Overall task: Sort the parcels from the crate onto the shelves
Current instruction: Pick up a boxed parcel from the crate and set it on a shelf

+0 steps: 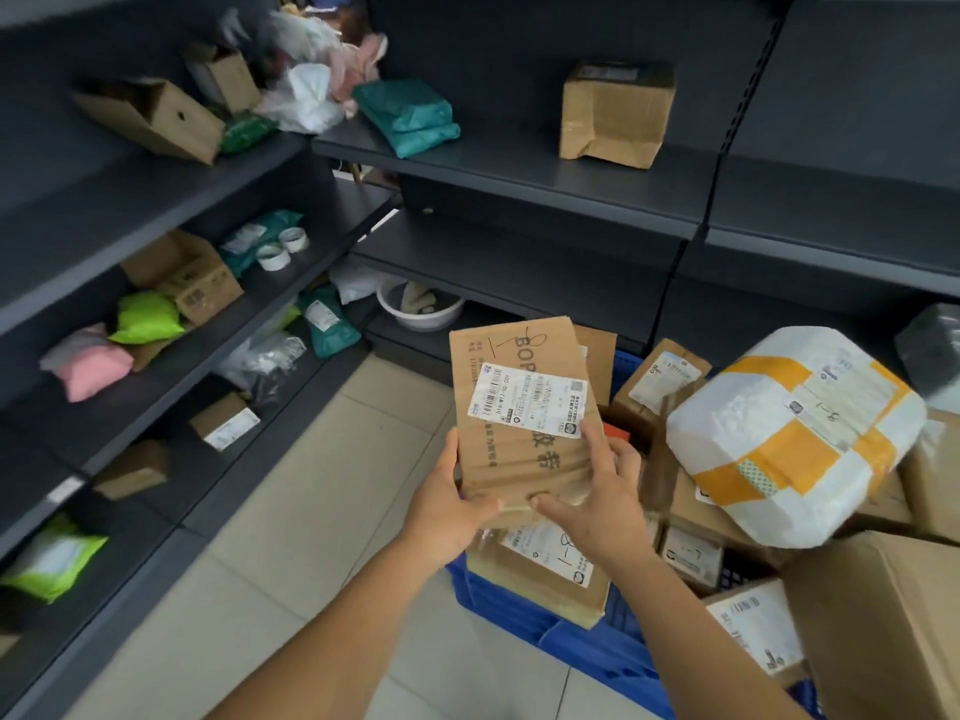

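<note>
Above the blue plastic crate (587,636), your left hand (447,511) and right hand (597,501) clamp the flat brown cardboard parcel (519,407) by its lower end in a two-sided grip; read its white label (527,400), then support underneath before reaching for the dark metal shelves (519,168).

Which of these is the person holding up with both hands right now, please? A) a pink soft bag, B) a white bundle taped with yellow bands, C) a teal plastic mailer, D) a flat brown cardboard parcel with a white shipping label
D: the left hand and the right hand both have a grip on the lower end of the flat cardboard parcel, whose white label faces the camera.
</note>
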Demonstrator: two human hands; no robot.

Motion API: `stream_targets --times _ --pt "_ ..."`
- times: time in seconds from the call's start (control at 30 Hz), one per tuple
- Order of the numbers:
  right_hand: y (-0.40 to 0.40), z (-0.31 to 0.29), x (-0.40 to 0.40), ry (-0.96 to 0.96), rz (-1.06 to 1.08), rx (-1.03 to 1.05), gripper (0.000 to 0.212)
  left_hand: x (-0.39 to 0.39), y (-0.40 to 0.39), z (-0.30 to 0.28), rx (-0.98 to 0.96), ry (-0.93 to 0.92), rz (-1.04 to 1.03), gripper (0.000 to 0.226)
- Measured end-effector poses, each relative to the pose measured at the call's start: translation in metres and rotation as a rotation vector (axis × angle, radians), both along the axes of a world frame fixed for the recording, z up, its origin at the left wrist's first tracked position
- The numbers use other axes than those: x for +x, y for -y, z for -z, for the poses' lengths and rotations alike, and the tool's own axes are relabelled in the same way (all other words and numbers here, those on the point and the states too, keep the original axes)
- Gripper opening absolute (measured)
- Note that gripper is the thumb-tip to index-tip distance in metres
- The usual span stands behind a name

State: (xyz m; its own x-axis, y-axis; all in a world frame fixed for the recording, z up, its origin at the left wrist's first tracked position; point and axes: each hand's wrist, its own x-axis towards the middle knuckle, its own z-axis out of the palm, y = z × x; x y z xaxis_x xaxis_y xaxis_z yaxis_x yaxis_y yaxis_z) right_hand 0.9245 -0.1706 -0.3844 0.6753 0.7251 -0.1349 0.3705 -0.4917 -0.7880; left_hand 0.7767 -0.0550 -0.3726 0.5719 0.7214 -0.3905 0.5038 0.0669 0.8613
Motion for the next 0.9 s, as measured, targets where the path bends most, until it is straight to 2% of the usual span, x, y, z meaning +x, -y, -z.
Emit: stream_targets --times 0.13,0.43,0.9 --pt "-0.018 -0.027 -0.049 0.030 -0.072 0.067 0.096 -0.059 -0.008 -0.024 0.065 0.046 -0.075 0.094" --pt "-0.041 -0.088 -0.216 0.028 -0.289 0.217 0.095 -0.246 0.005 -0.095 0.268 0.126 -0.289 0.084" --pt "-0.029 -0.184 -0.491 0.001 -0.651 0.432 0.091 -0.529 0.100 -0.195 0.528 0.130 -0.666 0.077"
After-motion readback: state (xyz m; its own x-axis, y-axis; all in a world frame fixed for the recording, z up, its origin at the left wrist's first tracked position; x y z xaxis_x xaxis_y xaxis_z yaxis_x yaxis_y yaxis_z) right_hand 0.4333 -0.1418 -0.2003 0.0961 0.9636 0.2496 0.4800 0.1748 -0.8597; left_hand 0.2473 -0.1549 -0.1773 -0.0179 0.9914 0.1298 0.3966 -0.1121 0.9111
